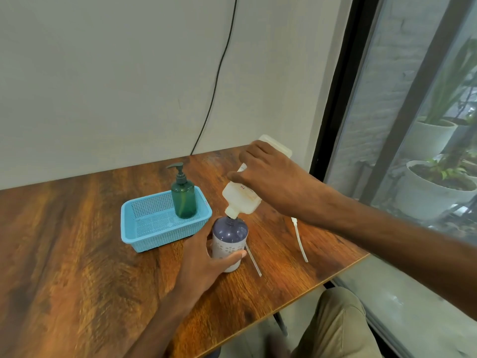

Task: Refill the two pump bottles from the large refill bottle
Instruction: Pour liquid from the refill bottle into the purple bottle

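My right hand (268, 174) grips the large white refill bottle (242, 197), tipped steeply down with its mouth right over the open neck of the purple-and-white pump bottle (229, 236). My left hand (206, 262) wraps around that bottle's lower body and holds it upright on the wooden table (77, 254). The green pump bottle (183, 197), with its pump on, stands in the back right corner of the blue basket (144, 228). A removed pump with its tube (299, 239) lies on the table to the right, and another tube (254, 262) lies beside the purple bottle.
The table's right edge runs diagonally close to the bottles. A black cable (219, 73) hangs down the wall behind. A window (413, 125) with potted plants outside is at the right. My knee (335, 326) shows below the table edge.
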A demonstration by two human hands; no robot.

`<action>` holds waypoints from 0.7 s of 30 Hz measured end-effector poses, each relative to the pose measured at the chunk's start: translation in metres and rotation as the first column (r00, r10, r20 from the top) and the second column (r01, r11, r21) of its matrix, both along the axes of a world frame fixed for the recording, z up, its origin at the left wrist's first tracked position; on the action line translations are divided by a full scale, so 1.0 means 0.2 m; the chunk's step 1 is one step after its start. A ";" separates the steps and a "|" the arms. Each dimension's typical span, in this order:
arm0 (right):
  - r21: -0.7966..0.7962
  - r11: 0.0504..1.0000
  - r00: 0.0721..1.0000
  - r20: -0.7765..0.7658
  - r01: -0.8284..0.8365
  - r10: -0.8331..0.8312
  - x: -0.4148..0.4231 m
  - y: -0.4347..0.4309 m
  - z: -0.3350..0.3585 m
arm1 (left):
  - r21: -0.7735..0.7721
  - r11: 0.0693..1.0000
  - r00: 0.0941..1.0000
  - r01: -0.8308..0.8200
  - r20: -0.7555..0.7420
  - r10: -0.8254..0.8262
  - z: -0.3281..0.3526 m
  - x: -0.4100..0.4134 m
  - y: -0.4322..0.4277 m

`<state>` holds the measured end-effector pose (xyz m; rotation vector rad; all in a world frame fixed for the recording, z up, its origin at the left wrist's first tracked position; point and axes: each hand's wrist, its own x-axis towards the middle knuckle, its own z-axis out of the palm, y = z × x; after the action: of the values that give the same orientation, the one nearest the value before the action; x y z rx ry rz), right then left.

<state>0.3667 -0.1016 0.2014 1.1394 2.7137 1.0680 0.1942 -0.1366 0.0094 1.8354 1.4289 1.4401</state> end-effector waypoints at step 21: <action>0.027 1.000 0.985 0.170 -0.007 0.002 -0.16 -0.10 0.10 | -0.020 1.000 0.999 0.015 0.050 -0.014 -0.01 -0.03 -0.02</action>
<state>0.3340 -0.1221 0.2214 0.9952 2.5795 1.1501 0.1881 -0.1401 0.0064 1.7809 1.3986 1.4492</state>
